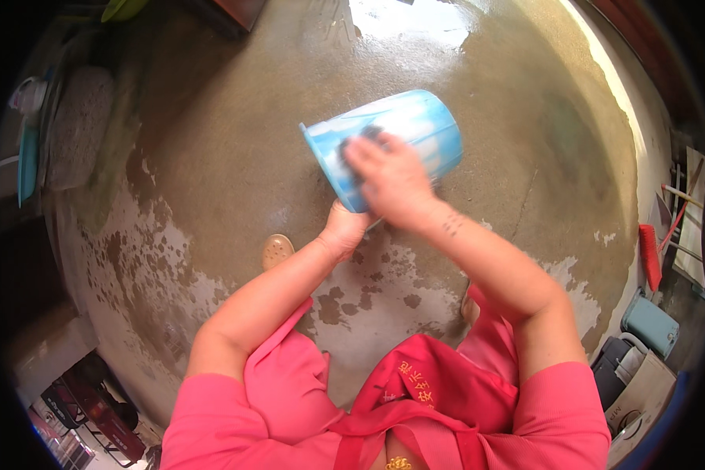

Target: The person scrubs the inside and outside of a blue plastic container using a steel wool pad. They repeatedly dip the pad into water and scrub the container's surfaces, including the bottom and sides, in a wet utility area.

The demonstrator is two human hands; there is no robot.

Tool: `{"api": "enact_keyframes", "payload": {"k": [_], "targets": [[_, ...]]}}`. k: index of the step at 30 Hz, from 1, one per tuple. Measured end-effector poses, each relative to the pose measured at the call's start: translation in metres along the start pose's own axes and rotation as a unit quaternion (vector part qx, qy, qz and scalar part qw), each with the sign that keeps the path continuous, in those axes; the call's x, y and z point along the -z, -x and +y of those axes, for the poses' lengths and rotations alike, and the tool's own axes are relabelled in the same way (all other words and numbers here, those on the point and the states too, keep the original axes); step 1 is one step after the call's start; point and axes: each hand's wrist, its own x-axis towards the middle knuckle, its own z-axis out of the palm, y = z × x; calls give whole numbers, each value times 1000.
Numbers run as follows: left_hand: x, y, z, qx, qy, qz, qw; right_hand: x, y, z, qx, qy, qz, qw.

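A blue-and-white plastic bucket (429, 129) is held on its side over the wet floor, its rim toward the left. My left hand (346, 226) grips it at the lower end of the rim; some of those fingers are hidden behind the bucket. Against the bucket's outer wall, my right hand (393, 176) presses a dark scrubbing pad (371, 133). Blur hides the pad's exact shape. Whether the white patches on the wall are foam or a printed pattern, I cannot tell.
Wet concrete floor (241, 147) spreads around my feet, with a tan clog (278, 251) on the left. A red broom head (650, 257), a grey-blue bin (650, 324) and a cardboard box (637, 399) stand along the right. On the left lies a stone slab (82, 126).
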Motion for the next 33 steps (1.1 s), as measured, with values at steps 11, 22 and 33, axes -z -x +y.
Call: {"api": "enact_keyframes", "payload": {"k": [11, 22, 33], "targets": [[5, -2, -17, -5, -61, -2, 998, 23, 1, 70, -157, 107, -62, 980], [3, 5, -26, 0, -89, -15, 996, 29, 26, 87, -153, 98, -30, 983], [6, 2, -13, 23, -120, -25, 992, 27, 16, 78, -119, 96, -39, 987]]}}
